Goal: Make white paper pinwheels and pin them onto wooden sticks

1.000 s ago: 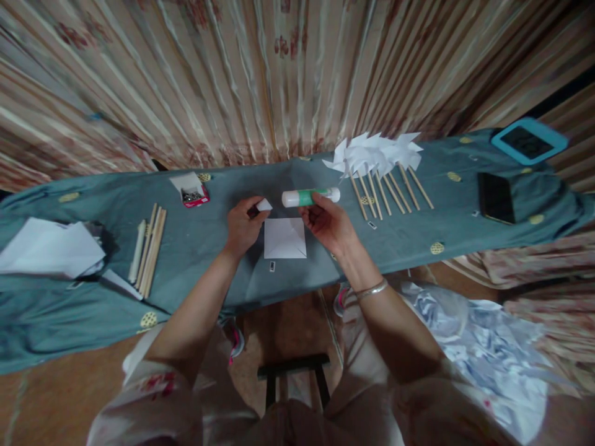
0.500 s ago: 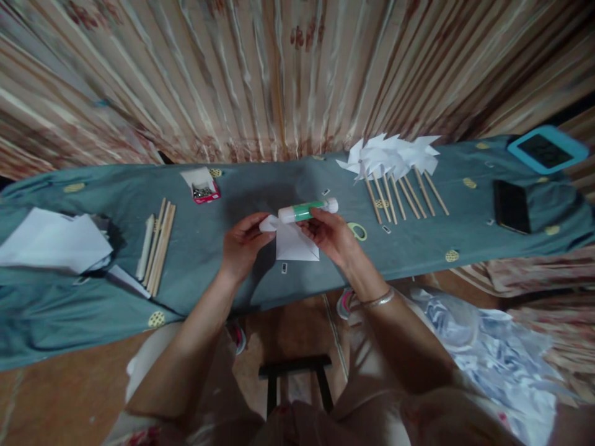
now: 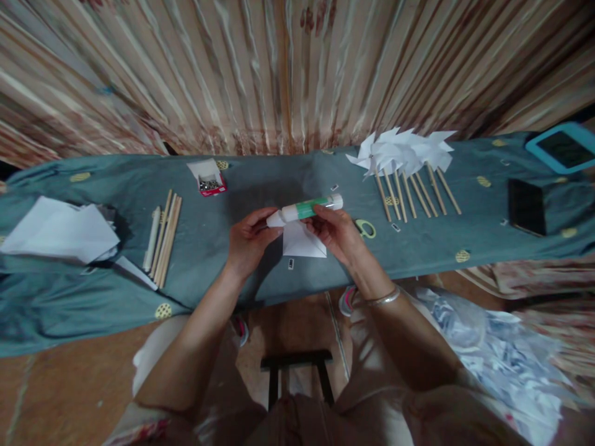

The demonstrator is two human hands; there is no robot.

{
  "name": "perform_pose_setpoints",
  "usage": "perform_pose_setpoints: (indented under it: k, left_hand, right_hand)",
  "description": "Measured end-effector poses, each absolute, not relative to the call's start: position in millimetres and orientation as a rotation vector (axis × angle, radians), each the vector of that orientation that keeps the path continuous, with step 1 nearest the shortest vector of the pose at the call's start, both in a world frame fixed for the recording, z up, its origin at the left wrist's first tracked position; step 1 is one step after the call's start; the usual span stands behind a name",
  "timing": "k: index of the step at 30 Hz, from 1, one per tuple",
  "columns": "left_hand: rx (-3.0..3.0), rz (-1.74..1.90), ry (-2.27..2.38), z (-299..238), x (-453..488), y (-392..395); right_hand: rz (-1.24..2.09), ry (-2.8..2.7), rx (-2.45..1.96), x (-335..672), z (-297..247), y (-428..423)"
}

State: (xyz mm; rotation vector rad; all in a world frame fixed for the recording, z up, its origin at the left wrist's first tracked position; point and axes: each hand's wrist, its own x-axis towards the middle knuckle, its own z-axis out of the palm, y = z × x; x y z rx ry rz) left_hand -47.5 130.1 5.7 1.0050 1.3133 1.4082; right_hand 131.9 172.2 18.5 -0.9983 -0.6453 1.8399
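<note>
Left hand [image 3: 248, 241]: fingers pinching a small white piece [image 3: 276, 218] (paper or cap, cannot tell). Right hand [image 3: 338, 234]: fingers gripping green-and-white glue stick [image 3: 307, 209], left end up against that piece, both above 1 white paper square [image 3: 304, 241], middle of cloth [image 3: 209, 235]. Scissors handle [image 3: 367, 228] just right. Far right: paper pinwheels [image 3: 404, 152]. Left: wooden sticks [image 3: 170, 241].

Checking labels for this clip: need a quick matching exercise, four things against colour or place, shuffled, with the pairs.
Things:
1. Glue stick
2. Box
3. Phone
4. Pinwheels

Colour or place:
A. red, open
B. white, in a row
C. in the right hand
D. black, lying flat

Pairs: 1-C, 2-A, 3-D, 4-B
</note>
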Motion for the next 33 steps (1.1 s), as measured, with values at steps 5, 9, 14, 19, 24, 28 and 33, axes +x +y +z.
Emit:
perform_pose_setpoints:
  k: [5, 9, 14, 19, 24, 28, 33]
  left_hand:
    - [1.027, 1.398, 1.337, 7, -48, 130]
    - [1.089, 1.390, 1.361, 7, -48, 128]
    - [1.305, 1.369, 1.414, 7, -51, 124]
    - [1.570, 1.304, 1.498, 4, -54, 122]
    - [1.841, 1.246, 1.585, 3, -56, 122]
    - [1.931, 1.197, 1.681, 4, -56, 120]
    - [1.920, 1.195, 1.706, 4, -57, 118]
  right_hand:
    - [1.819, -0.658, -1.014, 131, 18, 172]
    - [1.796, -0.685, -1.041, 130, 19, 171]
    - [1.761, -0.736, -1.062, 129, 22, 170]
    - [1.750, -0.775, -1.101, 128, 25, 170]
    - [1.760, -0.805, -1.126, 126, 23, 171]
    - [1.770, -0.838, -1.154, 123, 18, 171]
    - [1.775, -0.860, -1.174, 120, 17, 172]
